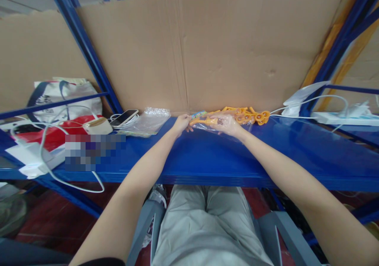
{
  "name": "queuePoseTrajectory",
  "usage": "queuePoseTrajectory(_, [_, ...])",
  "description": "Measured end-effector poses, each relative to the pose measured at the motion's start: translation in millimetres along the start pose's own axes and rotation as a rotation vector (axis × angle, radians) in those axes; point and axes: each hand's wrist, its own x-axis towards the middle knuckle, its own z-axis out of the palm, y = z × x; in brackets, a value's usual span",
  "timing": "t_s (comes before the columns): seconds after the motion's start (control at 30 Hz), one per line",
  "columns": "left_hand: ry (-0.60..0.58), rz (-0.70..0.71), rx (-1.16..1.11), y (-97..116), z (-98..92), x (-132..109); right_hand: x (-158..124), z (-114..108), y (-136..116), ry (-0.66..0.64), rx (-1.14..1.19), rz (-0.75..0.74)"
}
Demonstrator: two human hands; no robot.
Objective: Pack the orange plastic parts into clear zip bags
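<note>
Two hands partly cover one clear bag (203, 127): the left hand (181, 125) pinches its left end, fingers narrow; the right hand (229, 126) grips its right part, some fingertips hidden. The bag, at the back of the blue table (204, 155), looks glossy and crinkled, around orange plastic. Right of it, orange pieces (262, 118) overlap beyond counting; left, one phone (124, 118).
</note>
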Motion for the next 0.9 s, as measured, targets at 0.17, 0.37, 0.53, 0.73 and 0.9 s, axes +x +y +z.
queuePoseTrajectory(0.17, [0.034,-0.023,-0.028,3.9,1.2,-3.3,0.2,-2.0,0.2,-0.061,-0.051,0.003])
queuePoseTrajectory(0.37, [-0.016,-0.088,-0.033,3.5,-3.5,-2.9,2.7,-3.0,1.6,-0.089,-0.09,-0.053])
queuePoseTrajectory(0.53, [-0.133,-0.132,-0.008,-2.2,-6.1,0.4,2.1,-2.9,-2.6,-0.2,-0.091,-0.108])
queuePoseTrajectory(0.73, [-0.182,-0.149,-0.005,-11.2,-9.1,4.7,-1.5,-1.9,-4.3,-0.304,-0.051,-0.036])
queuePoseTrajectory(0.9, [-0.244,-0.148,-0.077,-13.4,-9.3,5.1,-3.0,-3.9,-3.9,-0.346,-0.1,-0.028])
